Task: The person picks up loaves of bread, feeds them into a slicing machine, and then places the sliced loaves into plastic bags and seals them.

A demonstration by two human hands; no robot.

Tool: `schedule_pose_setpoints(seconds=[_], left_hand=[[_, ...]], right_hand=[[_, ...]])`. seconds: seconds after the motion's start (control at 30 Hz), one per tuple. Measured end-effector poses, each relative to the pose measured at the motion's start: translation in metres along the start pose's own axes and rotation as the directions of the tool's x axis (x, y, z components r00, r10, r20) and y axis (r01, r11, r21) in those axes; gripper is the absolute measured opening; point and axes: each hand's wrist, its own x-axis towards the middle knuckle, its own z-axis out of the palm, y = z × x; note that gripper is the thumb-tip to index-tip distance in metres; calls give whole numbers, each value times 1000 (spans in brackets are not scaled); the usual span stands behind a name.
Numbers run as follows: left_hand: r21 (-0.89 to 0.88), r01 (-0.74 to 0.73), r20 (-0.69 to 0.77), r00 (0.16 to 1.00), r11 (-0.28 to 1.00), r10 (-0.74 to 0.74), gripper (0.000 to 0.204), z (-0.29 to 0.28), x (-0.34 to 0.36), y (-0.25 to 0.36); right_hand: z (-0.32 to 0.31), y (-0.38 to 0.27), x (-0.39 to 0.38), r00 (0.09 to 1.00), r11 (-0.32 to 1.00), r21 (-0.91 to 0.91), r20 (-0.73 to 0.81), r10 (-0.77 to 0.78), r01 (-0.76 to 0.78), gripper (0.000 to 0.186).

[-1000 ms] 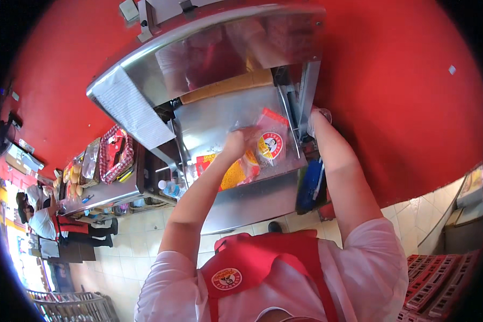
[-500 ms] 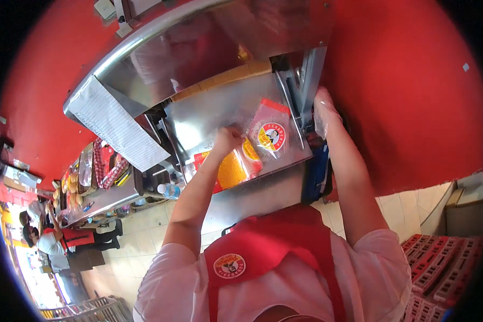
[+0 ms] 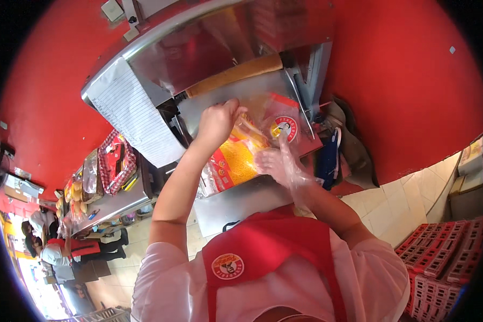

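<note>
My bare left hand (image 3: pixel 217 121) is closed, pinching the upper edge of a red-and-yellow printed plastic bag (image 3: pixel 232 163) on the steel tray (image 3: pixel 265 80) of a slicer-like machine, lifting its crinkled top. My right hand (image 3: pixel 279 163), in a clear plastic glove, is open, thumb raised and fingers apart, touching the right part of that bag. A second clear bag with a round logo (image 3: pixel 283 127) lies to the right. A long brown bar (image 3: pixel 231 72) runs along the back of the tray, under the steel hood (image 3: pixel 209 37).
A lined paper sheet (image 3: pixel 134 107) hangs on the machine's left. Further left stand a checked-cloth basket (image 3: pixel 112 172) and breads on a steel counter, with two co-workers (image 3: pixel 70 249) beyond. Stacked red crates (image 3: pixel 440 252) are at lower right, a dark cloth (image 3: pixel 354 147) beside the machine.
My left hand has moved up, raising the bag's edge. My gloved right hand has come from beside the machine's right frame leftward and down onto the bag.
</note>
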Motion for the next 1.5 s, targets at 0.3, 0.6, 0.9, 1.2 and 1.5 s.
schedule_pose_setpoints(seconds=[0.3, 0.6, 0.9, 1.2, 1.5], left_hand=[[-738, 529, 598, 800, 419, 43, 28, -68, -147, 12], [-936, 341, 339, 807, -87, -484, 53, -19, -89, 16], [-987, 49, 11, 971, 153, -237, 25, -16, -73, 34], [-826, 99, 192, 975, -555, -111, 33, -25, -79, 24], [-633, 400, -278, 682, 663, -677, 22, 53, -43, -120]], right_hand=[[79, -46, 4, 922, 882, 334, 84, -379, 332, 36], [65, -21, -27, 750, 805, -172, 510, -421, 568, 47], [66, -52, -28, 794, 792, -170, 314, -521, 587, 9], [50, -97, -40, 709, 953, 264, 644, -287, 146, 19], [13, -199, 99, 251, -274, -820, 442, -861, 502, 39]])
